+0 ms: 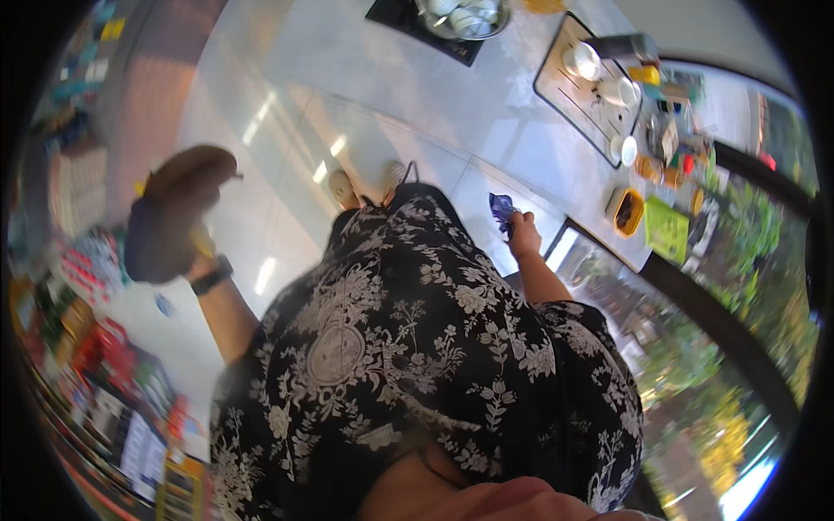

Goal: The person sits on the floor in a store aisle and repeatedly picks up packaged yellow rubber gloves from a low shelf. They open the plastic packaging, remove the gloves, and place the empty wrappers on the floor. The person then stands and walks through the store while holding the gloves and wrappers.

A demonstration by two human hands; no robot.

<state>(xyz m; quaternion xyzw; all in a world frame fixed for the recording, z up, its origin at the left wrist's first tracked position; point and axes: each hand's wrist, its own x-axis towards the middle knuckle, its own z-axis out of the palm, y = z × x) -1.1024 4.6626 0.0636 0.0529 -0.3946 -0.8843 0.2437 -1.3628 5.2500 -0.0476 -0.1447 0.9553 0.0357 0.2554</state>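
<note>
At the left, my left hand [202, 260] is held out from my body, with a dark band around the wrist. It grips a bulky dark blue and brown item [172, 218] with yellow bits at its edges. Blur leaves its kind unclear, and it hides most of my fingers. On the other side, my right hand [524, 236] is closed around a crumpled blue-purple packet or cloth [502, 210], which sticks out past the fingers. This hand is near the front edge of the counter [515, 159]. My black floral dress [417, 325] fills the middle of the view.
A metal bowl of white dishes [464, 16] rests on a black cooktop [423, 29]. White cups [583, 60] stand on a tray [567, 101]. Jars [648, 168] and a yellow-rimmed container [627, 211] line the window side. Piled goods [111, 352] crowd the lower left.
</note>
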